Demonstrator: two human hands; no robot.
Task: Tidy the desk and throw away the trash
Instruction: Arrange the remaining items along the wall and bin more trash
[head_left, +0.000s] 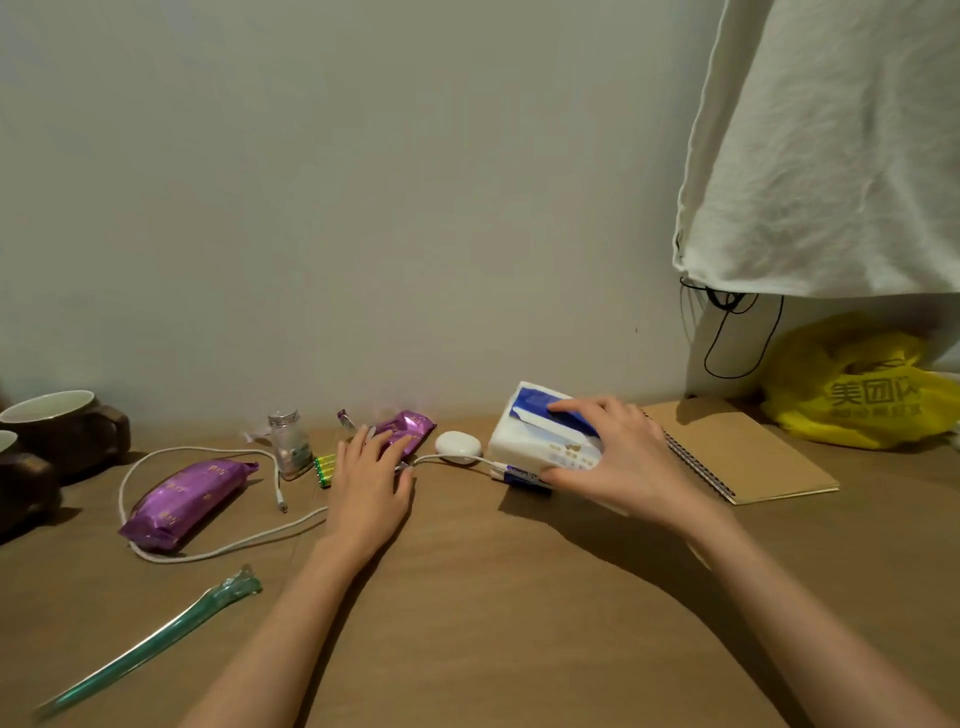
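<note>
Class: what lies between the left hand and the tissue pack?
Head view: a white oval case and a stretch of white cable lie between the left hand and the tissue pack.

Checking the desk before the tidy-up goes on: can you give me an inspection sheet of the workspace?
Surface: brown desk, things spread along the wall side.
Job's things: tissue pack, near purple packet, far purple packet, long green plastic sleeve, small bottle, green batteries, notebook.
Clutter: brown mugs at left, white oval case, yellow bag at right.
Hands: left hand lies flat on the far purple packet; right hand grips the tissue pack.
Cables: white cable curves round the near purple packet; black cord hangs below the cloth.
Surroundings: plain wall, white cloth hanging at right.
</note>
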